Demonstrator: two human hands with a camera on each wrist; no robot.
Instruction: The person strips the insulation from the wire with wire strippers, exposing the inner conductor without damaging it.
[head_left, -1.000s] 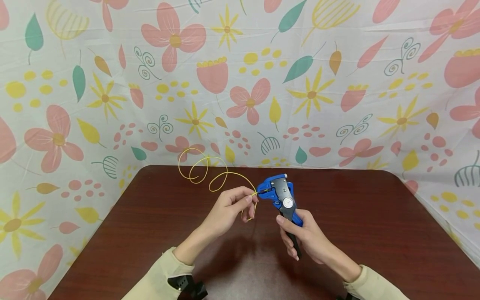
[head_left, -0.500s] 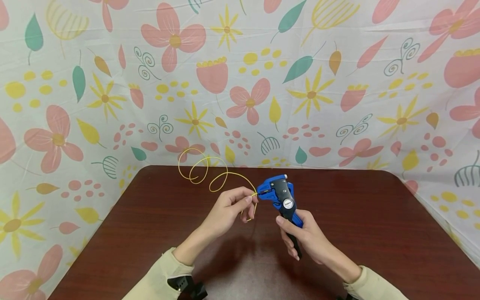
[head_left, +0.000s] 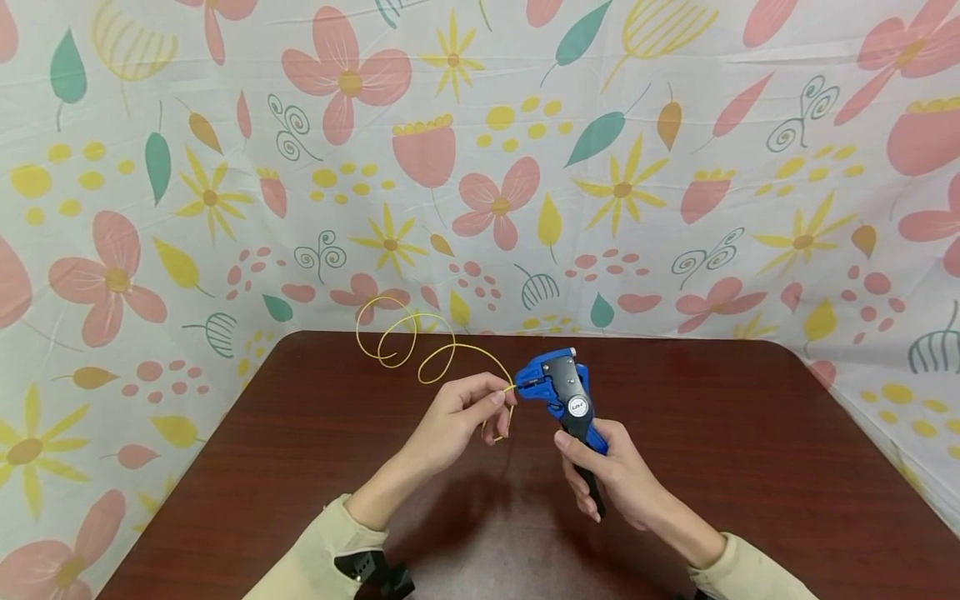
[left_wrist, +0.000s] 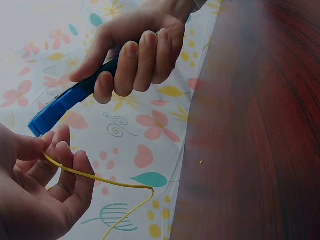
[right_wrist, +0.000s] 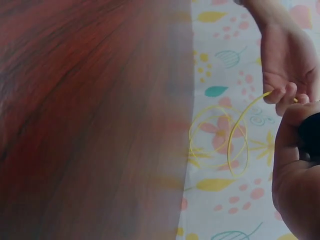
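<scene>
In the head view my left hand (head_left: 457, 421) pinches a thin yellow wire (head_left: 454, 344) between thumb and forefinger, close to its end. That end reaches the nose of a blue and black wire stripper (head_left: 558, 385), which my right hand (head_left: 611, 471) grips by its handles. The tool stands tilted, head up and nose pointing left. From the left wrist, the stripper's blue head (left_wrist: 57, 110) is right at the left fingertips, and the wire (left_wrist: 100, 178) trails across the fingers. The right wrist view shows the wire (right_wrist: 232, 135) hanging in loops; the tool is mostly hidden there behind the right hand (right_wrist: 300, 185).
Both hands are above a dark red-brown wooden table (head_left: 712, 433). Loose coils of the wire extend toward the back edge at left. A floral cloth (head_left: 622, 242) hangs behind and at the sides. A tiny yellow bit (left_wrist: 201, 162) shows on the table in the left wrist view.
The wire stripper and right hand have shifted very slightly to the right. My left hand and the wire coils look the same.
</scene>
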